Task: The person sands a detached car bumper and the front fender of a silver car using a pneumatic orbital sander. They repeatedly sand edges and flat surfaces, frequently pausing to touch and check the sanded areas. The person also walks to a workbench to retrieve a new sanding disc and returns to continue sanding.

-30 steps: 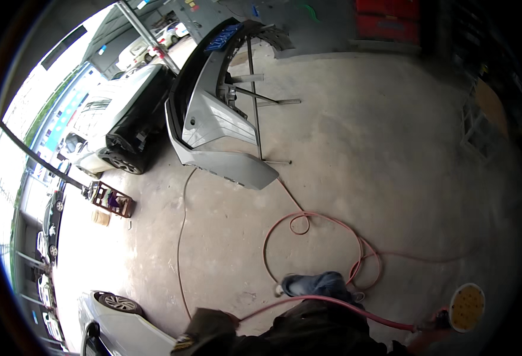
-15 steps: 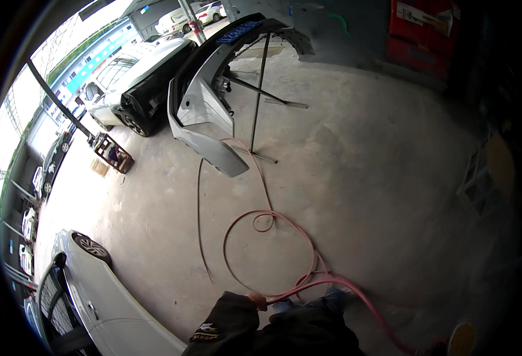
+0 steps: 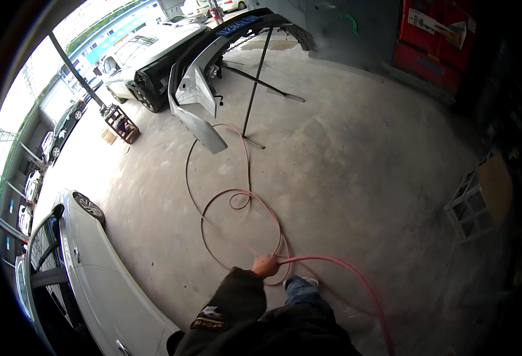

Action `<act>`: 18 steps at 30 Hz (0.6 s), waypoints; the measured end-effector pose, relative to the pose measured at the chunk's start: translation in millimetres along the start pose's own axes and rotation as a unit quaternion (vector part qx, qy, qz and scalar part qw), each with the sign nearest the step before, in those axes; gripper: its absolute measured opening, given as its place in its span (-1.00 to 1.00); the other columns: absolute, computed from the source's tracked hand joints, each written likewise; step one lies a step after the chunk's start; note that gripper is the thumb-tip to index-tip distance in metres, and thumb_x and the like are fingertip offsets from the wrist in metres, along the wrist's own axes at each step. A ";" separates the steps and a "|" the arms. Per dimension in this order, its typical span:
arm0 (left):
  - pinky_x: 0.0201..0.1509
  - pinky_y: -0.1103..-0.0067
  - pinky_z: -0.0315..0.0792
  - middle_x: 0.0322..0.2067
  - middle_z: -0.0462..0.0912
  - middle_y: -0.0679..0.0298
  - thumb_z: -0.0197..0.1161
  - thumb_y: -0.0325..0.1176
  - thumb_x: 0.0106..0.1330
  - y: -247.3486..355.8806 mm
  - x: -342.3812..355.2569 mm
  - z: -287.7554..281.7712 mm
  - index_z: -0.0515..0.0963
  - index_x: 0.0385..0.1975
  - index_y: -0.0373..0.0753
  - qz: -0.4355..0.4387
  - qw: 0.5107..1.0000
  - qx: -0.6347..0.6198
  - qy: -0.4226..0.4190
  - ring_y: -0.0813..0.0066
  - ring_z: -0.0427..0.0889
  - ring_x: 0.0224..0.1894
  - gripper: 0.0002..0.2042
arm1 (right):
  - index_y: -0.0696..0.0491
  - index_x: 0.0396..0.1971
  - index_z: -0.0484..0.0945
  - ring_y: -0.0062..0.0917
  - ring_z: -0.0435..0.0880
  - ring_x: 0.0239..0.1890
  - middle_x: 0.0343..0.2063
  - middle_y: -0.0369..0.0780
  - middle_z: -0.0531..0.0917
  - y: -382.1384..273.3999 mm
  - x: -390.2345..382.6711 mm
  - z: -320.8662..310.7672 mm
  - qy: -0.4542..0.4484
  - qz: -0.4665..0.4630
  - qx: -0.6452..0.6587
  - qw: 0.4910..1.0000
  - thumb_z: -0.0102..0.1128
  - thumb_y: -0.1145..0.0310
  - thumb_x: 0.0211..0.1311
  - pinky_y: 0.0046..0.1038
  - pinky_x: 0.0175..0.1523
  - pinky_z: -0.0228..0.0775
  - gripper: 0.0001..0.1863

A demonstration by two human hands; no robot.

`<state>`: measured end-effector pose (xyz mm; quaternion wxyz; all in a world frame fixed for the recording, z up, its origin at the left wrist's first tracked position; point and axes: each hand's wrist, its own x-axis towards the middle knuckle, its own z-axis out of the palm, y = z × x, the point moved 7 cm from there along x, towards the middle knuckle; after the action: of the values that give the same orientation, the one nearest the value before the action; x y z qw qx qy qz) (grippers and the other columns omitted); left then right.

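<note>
My left hand (image 3: 265,267), in a dark sleeve, reaches out low in front of me with its fingers wrapped round a red hose (image 3: 345,264). From the fist one length of hose arcs to the right and down past my legs. The rest lies looped on the concrete floor and runs toward a car bumper (image 3: 197,89). That bumper, grey and black with a blue plate, hangs on a black metal stand (image 3: 254,101). No part of my right hand shows.
At the left stands a silver car (image 3: 104,279), close beside me. A small wheeled cart (image 3: 122,124) and a white car (image 3: 131,56) are farther back. Red cabinets (image 3: 431,41) line the far right wall. A pale frame with a brown board (image 3: 493,184) is at the right.
My left hand has moved forward and up in view, still gripping the hose. The hose on the floor has shifted, and its right-hand length now curves nearer my body. My view has turned slightly.
</note>
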<state>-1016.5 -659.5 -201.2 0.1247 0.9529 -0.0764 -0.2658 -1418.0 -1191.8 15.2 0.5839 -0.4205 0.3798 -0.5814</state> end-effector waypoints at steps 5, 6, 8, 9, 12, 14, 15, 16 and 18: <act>-0.33 0.22 0.65 -0.42 0.77 0.07 0.09 0.14 0.45 -20.0 -157.9 142.3 0.73 -0.36 -0.21 -0.058 0.997 0.028 -0.036 0.10 0.79 -0.40 -0.49 | 0.11 -0.21 0.61 -0.46 0.53 -0.46 -0.44 -0.16 0.62 14.0 75.5 -34.2 -0.063 0.061 0.034 0.996 -0.05 -0.19 0.53 -0.33 -0.36 0.47 -0.41; -0.31 0.22 0.65 -0.41 0.77 0.06 0.09 0.13 0.45 -23.6 -208.1 181.2 0.73 -0.35 -0.21 -0.085 0.993 0.006 -0.080 0.09 0.79 -0.39 -0.50 | 0.11 -0.21 0.62 -0.46 0.52 -0.47 -0.44 -0.16 0.62 22.0 87.4 -39.6 -0.075 0.083 0.033 0.993 -0.05 -0.19 0.53 -0.33 -0.36 0.47 -0.41; -0.28 0.22 0.65 -0.39 0.77 0.05 0.10 0.11 0.45 -6.6 -296.4 260.3 0.73 -0.31 -0.21 -0.120 0.970 -0.067 -0.199 0.08 0.79 -0.36 -0.52 | 0.10 -0.21 0.62 -0.46 0.52 -0.47 -0.45 -0.16 0.62 23.3 111.4 -57.3 -0.085 0.103 0.043 0.990 -0.05 -0.20 0.53 -0.33 -0.37 0.47 -0.41; -0.27 0.22 0.65 -0.38 0.77 0.04 0.10 0.11 0.45 11.8 -328.5 288.0 0.73 -0.30 -0.21 -0.130 0.951 -0.113 -0.255 0.07 0.79 -0.34 -0.53 | 0.10 -0.21 0.62 -0.46 0.52 -0.47 -0.45 -0.16 0.62 19.3 124.5 -64.7 -0.089 0.106 0.048 0.989 -0.05 -0.20 0.52 -0.33 -0.37 0.47 -0.41; -0.22 0.22 0.65 -0.36 0.77 0.02 0.12 0.08 0.45 58.2 -387.7 332.9 0.72 -0.25 -0.22 -0.162 0.894 -0.209 -0.362 0.05 0.78 -0.29 -0.55 | 0.09 -0.21 0.62 -0.45 0.52 -0.47 -0.45 -0.16 0.62 14.9 154.3 -85.9 -0.103 0.125 0.056 0.985 -0.05 -0.20 0.52 -0.32 -0.37 0.47 -0.41; -0.19 0.22 0.65 -0.34 0.77 0.01 0.13 0.06 0.45 81.7 -394.1 339.9 0.72 -0.22 -0.22 -0.177 0.877 -0.231 -0.382 0.04 0.78 -0.26 -0.56 | 0.09 -0.20 0.62 -0.45 0.52 -0.48 -0.45 -0.17 0.62 12.3 173.4 -101.5 -0.108 0.133 0.059 0.983 -0.04 -0.21 0.52 -0.32 -0.37 0.46 -0.41; -0.17 0.22 0.65 -0.33 0.76 0.00 0.13 0.06 0.45 91.2 -390.2 340.4 0.72 -0.21 -0.22 -0.185 0.873 -0.238 -0.384 0.03 0.78 -0.25 -0.57 | 0.08 -0.20 0.62 -0.45 0.52 -0.48 -0.45 -0.17 0.62 11.9 184.1 -109.2 -0.111 0.138 0.057 0.983 -0.04 -0.21 0.52 -0.32 -0.37 0.46 -0.41; -0.16 0.22 0.65 -0.32 0.76 0.00 0.14 0.05 0.45 97.6 -384.3 338.4 0.72 -0.19 -0.22 -0.197 0.872 -0.237 -0.379 0.02 0.78 -0.23 -0.58 | 0.08 -0.20 0.63 -0.45 0.52 -0.48 -0.46 -0.17 0.62 13.9 194.4 -114.5 -0.116 0.144 0.059 0.981 -0.04 -0.21 0.52 -0.32 -0.37 0.46 -0.41; -0.13 0.22 0.66 -0.30 0.76 -0.01 0.15 0.03 0.46 115.7 -343.7 334.9 0.71 -0.16 -0.22 -0.216 0.881 -0.229 -0.353 0.01 0.77 -0.20 -0.59 | 0.07 -0.20 0.63 -0.45 0.51 -0.48 -0.46 -0.17 0.62 5.0 220.2 -129.7 -0.118 0.138 0.056 0.982 -0.04 -0.21 0.51 -0.31 -0.38 0.46 -0.41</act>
<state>-1492.8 -763.4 -278.6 0.2440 0.7333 0.1551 -0.6153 -1529.4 -1418.2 -25.8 0.7219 -0.3965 0.3290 -0.4620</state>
